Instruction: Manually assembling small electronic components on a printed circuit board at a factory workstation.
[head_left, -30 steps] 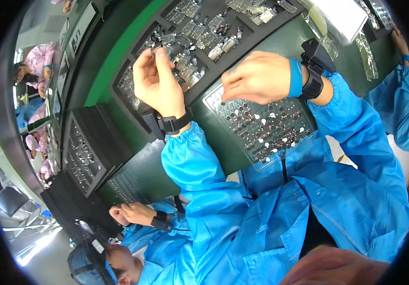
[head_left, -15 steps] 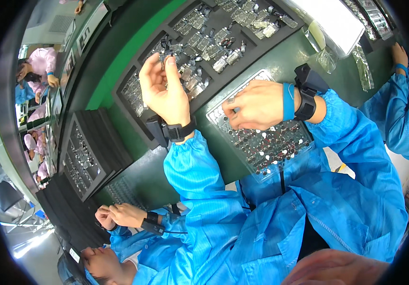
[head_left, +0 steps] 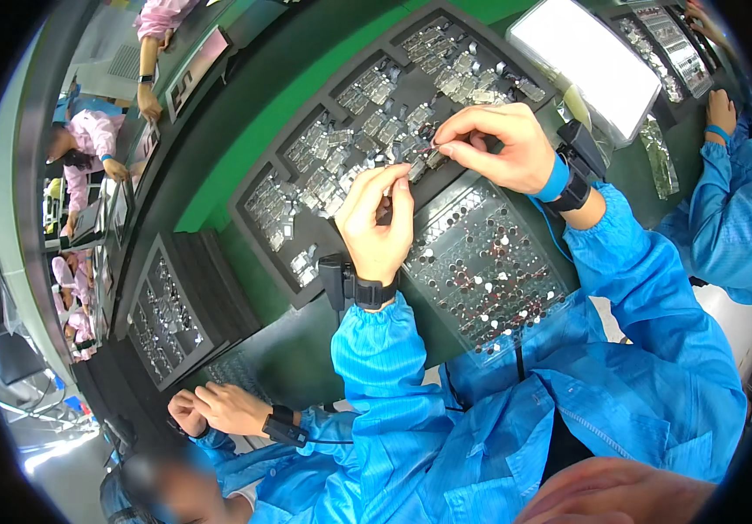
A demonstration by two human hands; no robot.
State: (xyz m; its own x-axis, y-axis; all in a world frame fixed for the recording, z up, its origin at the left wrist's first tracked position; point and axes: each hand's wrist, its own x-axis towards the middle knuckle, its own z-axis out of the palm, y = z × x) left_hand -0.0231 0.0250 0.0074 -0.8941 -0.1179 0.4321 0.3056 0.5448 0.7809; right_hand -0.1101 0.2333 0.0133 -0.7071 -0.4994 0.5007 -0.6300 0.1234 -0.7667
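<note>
1. Two bare hands meet near the upper middle of the frame, their fingertips close together.
2. The left hand (head_left: 377,229) has its thumb and forefinger drawn together, pinching a small metallic part (head_left: 417,169) by its near end; the other fingers curl in.
3. The right hand (head_left: 509,147), just right of it, also has thumb and forefinger closed, nipping a tiny dark-reddish piece (head_left: 434,145) (too small to make out fully).
4. Both pieces sit over the lower edge of a black foam tray (head_left: 409,80), whose compartments hold many similar metallic parts; whether the two pieces touch, one cannot tell.
5. Below the right hand, at centre right, lies a clear tray (head_left: 537,249) with rows of small round discs, some white, some dark, with reddish bits among them.
6. A white tray (head_left: 585,65) fills the upper right; stacked black trays (head_left: 218,288) stand at the left, above a co-worker's hands (head_left: 229,410), lower left.
</note>
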